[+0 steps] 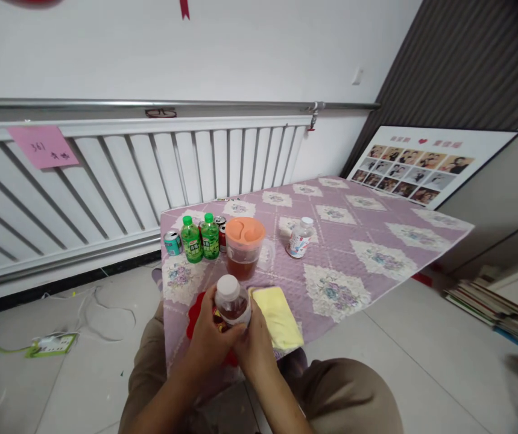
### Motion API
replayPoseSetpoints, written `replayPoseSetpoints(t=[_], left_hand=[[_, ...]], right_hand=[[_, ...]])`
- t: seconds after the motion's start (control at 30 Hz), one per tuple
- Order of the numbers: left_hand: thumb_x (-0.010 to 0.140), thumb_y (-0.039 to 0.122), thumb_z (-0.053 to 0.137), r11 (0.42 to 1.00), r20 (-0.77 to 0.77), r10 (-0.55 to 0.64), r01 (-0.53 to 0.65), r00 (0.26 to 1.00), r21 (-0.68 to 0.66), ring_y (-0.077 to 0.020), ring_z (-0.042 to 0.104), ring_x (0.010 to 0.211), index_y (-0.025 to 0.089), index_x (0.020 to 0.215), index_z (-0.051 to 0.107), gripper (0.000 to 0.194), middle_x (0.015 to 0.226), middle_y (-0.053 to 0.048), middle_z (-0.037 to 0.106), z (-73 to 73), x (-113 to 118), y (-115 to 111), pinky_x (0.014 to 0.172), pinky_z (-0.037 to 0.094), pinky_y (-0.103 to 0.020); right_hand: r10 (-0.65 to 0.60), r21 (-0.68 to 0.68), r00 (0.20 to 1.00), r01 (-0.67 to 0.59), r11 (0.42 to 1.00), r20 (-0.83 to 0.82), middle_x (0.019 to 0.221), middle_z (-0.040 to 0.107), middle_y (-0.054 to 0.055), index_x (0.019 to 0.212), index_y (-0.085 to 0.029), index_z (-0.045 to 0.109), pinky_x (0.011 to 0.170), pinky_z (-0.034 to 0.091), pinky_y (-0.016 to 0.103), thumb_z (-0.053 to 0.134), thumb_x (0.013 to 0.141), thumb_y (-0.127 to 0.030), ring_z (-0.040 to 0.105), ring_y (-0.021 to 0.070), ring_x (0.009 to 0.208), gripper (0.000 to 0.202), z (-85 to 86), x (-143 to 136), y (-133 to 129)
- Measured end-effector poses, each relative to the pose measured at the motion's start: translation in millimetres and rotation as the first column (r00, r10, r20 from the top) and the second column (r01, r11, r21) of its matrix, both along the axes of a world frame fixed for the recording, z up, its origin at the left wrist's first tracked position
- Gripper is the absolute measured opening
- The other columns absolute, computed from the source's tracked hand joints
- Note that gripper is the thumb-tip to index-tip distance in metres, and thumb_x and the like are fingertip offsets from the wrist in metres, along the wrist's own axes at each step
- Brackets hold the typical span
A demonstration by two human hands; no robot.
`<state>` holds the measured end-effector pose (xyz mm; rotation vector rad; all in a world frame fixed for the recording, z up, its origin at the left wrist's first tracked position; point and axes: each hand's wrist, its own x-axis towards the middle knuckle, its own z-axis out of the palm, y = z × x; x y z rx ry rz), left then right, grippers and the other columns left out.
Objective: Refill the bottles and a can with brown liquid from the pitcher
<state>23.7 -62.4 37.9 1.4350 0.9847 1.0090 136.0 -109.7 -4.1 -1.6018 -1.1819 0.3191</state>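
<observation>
Both my hands are wrapped round a clear bottle with a white cap, close to the near edge of the table. My left hand grips it from the left and my right hand from the right. The bottle stands over a red mat, partly hidden by my hands; whether it rests there I cannot tell. A folded yellow cloth lies just right of my right hand. Beyond the bottle stands a clear pitcher with an orange lid and brown liquid inside.
Two green-capped bottles and several cans, one teal can among them, stand at the left. A white-capped bottle stands right of the pitcher. A flowered cloth covers the table. A radiator runs behind; a power strip lies on the floor.
</observation>
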Motion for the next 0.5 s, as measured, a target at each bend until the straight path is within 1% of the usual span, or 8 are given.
replayPoseSetpoints(t=[0.07,0.13,0.17,0.23,0.27,0.3,0.4,0.5], left_hand=[[0.068,0.026,0.084,0.998,0.029,-0.064,0.063,0.998,0.031,-0.0297,0.069,0.119,0.023,0.154,0.037,0.098,0.146,-0.016,0.059,-1.6,1,2,0.098,0.059,-0.043],[0.073,0.031,0.083,0.991,0.029,-0.106,0.103,0.994,0.086,-0.0306,0.067,0.123,0.024,0.156,0.036,0.096,0.149,-0.017,0.057,-1.9,-5,12,0.099,0.058,-0.044],[0.076,0.033,0.081,0.989,0.014,-0.089,0.087,0.996,0.118,-0.0308,0.064,0.127,0.025,0.154,0.04,0.089,0.15,-0.016,0.056,-2.0,-11,20,0.103,0.056,-0.045],[0.082,0.04,0.077,0.989,-0.012,-0.009,0.011,1.0,0.15,-0.0313,0.06,0.132,0.025,0.144,0.053,0.068,0.149,-0.015,0.057,-4.0,-26,39,0.107,0.053,-0.046],[0.084,0.046,0.073,0.991,-0.003,0.047,-0.046,0.999,0.124,-0.0308,0.063,0.126,0.024,0.137,0.057,0.06,0.144,-0.015,0.06,-6.7,-35,50,0.102,0.055,-0.046],[0.084,0.052,0.072,0.992,-0.003,0.092,-0.092,0.996,0.086,-0.03,0.067,0.119,0.022,0.132,0.06,0.058,0.139,-0.015,0.064,-11.1,-44,60,0.097,0.057,-0.045],[0.08,0.063,0.074,0.981,0.012,0.191,-0.19,0.982,-0.045,-0.0266,0.072,0.104,0.02,0.129,0.06,0.067,0.13,-0.014,0.069,-35.4,-66,80,0.088,0.059,-0.041],[0.079,0.069,0.072,0.943,0.015,0.266,-0.257,0.964,-0.21,-0.0239,0.073,0.094,0.02,0.129,0.06,0.071,0.123,-0.013,0.073,-70.1,-78,83,0.08,0.06,-0.037]], right_hand=[[0.02,0.003,0.998,-0.02,1.0,-0.06,0.133,0.071,0.017,0.141,-0.019,0.057,0.105,0.056,0.049,0.072,0.075,-0.029,0.068,0.0351,0.123,0.069,4.0,11,0],[0.009,-0.026,0.992,-0.012,1.0,-0.129,0.122,0.076,0.015,0.139,-0.018,0.056,0.093,0.061,0.044,0.074,0.074,-0.035,0.074,0.0326,0.109,0.069,9.2,31,-2],[-0.031,-0.049,0.985,0.023,0.999,-0.167,0.116,0.077,0.014,0.137,-0.018,0.056,0.087,0.062,0.043,0.073,0.076,-0.04,0.075,0.0313,0.101,0.068,11.3,44,-2],[-0.165,-0.081,0.97,0.152,0.985,-0.181,0.107,0.079,0.012,0.128,-0.02,0.059,0.08,0.061,0.042,0.076,0.071,-0.049,0.076,0.0302,0.091,0.066,13.3,77,-3],[-0.244,-0.086,0.954,0.233,0.969,-0.172,0.104,0.079,0.011,0.122,-0.021,0.06,0.079,0.06,0.041,0.077,0.068,-0.051,0.075,0.0299,0.09,0.064,12.8,96,-3],[-0.318,-0.094,0.933,0.306,0.948,-0.167,0.101,0.078,0.01,0.115,-0.022,0.06,0.078,0.06,0.041,0.078,0.065,-0.053,0.074,0.0298,0.088,0.061,11.3,116,-2],[-0.415,-0.1,0.894,0.404,0.909,-0.168,0.095,0.076,0.011,0.107,-0.022,0.056,0.077,0.057,0.045,0.075,0.065,-0.057,0.072,0.031,0.085,0.058,1.4,174,-1],[-0.484,-0.088,0.86,0.475,0.875,-0.165,0.097,0.074,0.012,0.101,-0.023,0.055,0.083,0.055,0.05,0.077,0.057,-0.058,0.07,0.0337,0.09,0.06,-13.9,217,1]])
